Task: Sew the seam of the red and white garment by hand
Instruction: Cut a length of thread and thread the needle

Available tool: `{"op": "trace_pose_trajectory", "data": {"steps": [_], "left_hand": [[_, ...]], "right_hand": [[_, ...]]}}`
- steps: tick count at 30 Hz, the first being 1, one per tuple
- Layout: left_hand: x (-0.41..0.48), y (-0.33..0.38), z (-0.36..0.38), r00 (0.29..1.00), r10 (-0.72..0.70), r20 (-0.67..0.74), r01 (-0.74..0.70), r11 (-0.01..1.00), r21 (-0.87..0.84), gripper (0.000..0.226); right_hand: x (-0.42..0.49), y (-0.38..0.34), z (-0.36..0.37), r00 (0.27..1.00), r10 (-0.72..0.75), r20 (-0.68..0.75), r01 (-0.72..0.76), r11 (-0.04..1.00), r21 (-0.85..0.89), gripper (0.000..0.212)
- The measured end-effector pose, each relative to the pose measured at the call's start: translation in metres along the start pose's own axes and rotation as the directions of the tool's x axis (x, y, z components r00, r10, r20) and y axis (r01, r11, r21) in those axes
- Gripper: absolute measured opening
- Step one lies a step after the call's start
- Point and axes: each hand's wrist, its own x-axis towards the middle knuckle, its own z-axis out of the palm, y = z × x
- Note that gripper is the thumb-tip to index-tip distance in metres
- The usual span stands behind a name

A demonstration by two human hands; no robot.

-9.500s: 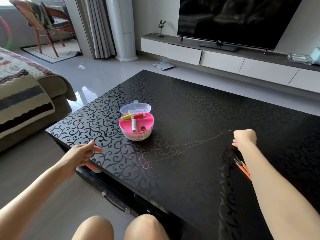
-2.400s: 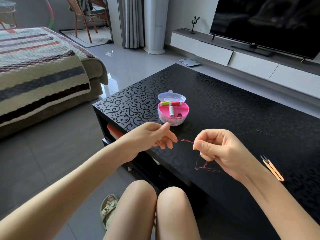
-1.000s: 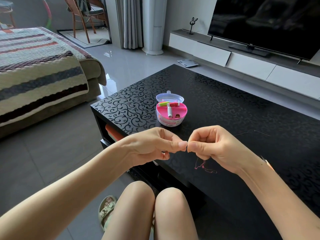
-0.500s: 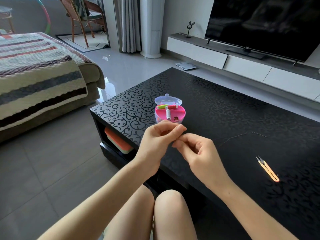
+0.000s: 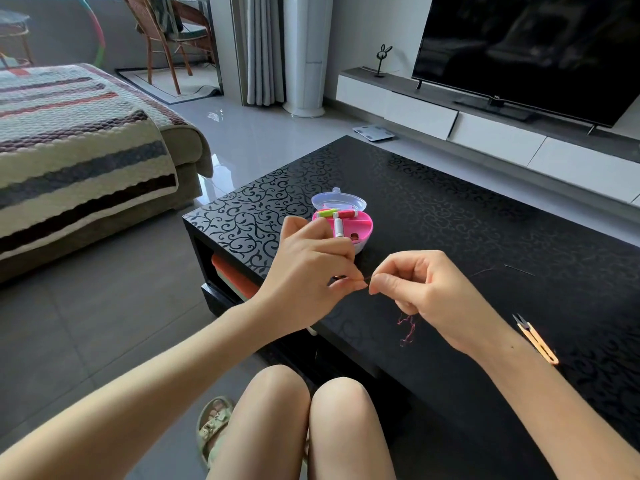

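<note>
The left hand (image 5: pixel 311 268) and the right hand (image 5: pixel 427 296) are raised close together over the near edge of the black table (image 5: pixel 467 220), their tips almost meeting. Both are curled, and each pinches the thread (image 5: pixel 407 329) between thumb and forefinger. The thread is fine and pink. A very short stretch runs taut from one pinch to the other, and a loose, kinked tangle of it hangs below the right hand, just above the tabletop. Further right on the table a faint dark strand trails toward a thin needle (image 5: pixel 519 270), which lies flat and well apart from both hands. I cannot tell whether that strand joins the pink thread. Behind the left hand stands a round pink sewing box (image 5: pixel 365 233), partly hidden by the knuckles, with its clear lid (image 5: pixel 341 201) tipped open at the back. Green, red and white spools (image 5: pixel 338 229) lie in its compartments. A pair of orange snips (image 5: pixel 536 342) lies flat on the table just beyond the right wrist. The tabletop is glossy with a swirling vine pattern. Bare knees (image 5: pixel 304 410) show at the bottom, with a pale sandal (image 5: pixel 213 424) on the grey tiled floor. A sofa with a striped blanket (image 5: pixel 79 147) sits to the left, and a dark television (image 5: pixel 526 46) stands at the far wall.
</note>
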Motion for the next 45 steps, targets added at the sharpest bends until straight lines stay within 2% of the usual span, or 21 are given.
{"op": "trace_pose_trajectory", "data": {"steps": [3,8,18,25,36,42,45], "left_hand": [[0.003,0.004,-0.001,0.996,-0.079,0.049,0.077,0.996,0.041,0.016],[0.009,0.008,-0.008,0.969,-0.206,0.136,0.209,0.978,-0.004,0.027],[0.013,0.009,-0.015,0.929,-0.303,0.211,0.310,0.951,-0.001,0.044],[0.012,0.011,-0.015,0.907,-0.343,0.243,0.359,0.933,-0.021,0.050],[0.012,0.014,-0.017,0.896,-0.377,0.234,0.405,0.911,-0.083,0.041],[0.011,0.014,-0.015,0.889,-0.377,0.259,0.431,0.881,-0.197,0.045],[0.010,0.016,-0.015,0.895,-0.350,0.278,0.423,0.863,-0.275,0.045]], "right_hand": [[0.005,0.000,-0.006,1.000,0.011,-0.014,-0.011,1.000,-0.016,0.021],[0.009,-0.002,-0.012,1.000,0.003,0.007,-0.003,1.000,0.009,0.018],[0.007,0.004,-0.014,1.000,0.017,0.024,-0.017,1.000,0.009,0.023],[0.007,0.010,-0.013,0.999,0.030,0.026,-0.031,0.999,0.013,0.024],[0.010,0.018,-0.012,0.998,0.055,0.041,-0.056,0.998,0.019,0.028],[0.012,0.021,-0.012,0.996,0.072,0.051,-0.073,0.997,0.035,0.016],[0.012,0.022,-0.011,0.996,0.070,0.053,-0.071,0.997,0.025,0.016]]}}
